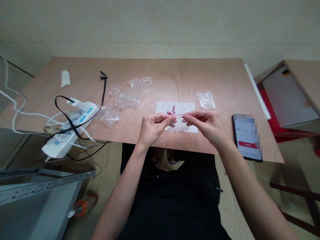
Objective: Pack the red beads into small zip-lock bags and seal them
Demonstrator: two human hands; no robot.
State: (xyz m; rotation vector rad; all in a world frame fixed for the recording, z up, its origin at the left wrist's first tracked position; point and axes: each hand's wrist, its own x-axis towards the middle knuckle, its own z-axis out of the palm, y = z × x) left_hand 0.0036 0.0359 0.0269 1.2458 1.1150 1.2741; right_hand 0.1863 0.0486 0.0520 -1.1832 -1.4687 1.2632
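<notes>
Between my two hands a small clear zip bag [179,125] with a red line along its top edge is held above a sheet of white paper [162,106]. My left hand [154,128] pinches the bag's left top corner between thumb and fingers. At the right top corner, my right hand [205,125] pinches it the same way. Several small dark red pieces [173,110] lie on the paper just behind the bag; their kind is too small to tell. What the bag contains, if anything, is unclear.
Several clear zip bags [129,98] lie left of the paper, and another bag [206,100] lies right of it. A phone [247,137] rests near the table's front right edge. A white power strip [70,131] with tangled cables sits at the left.
</notes>
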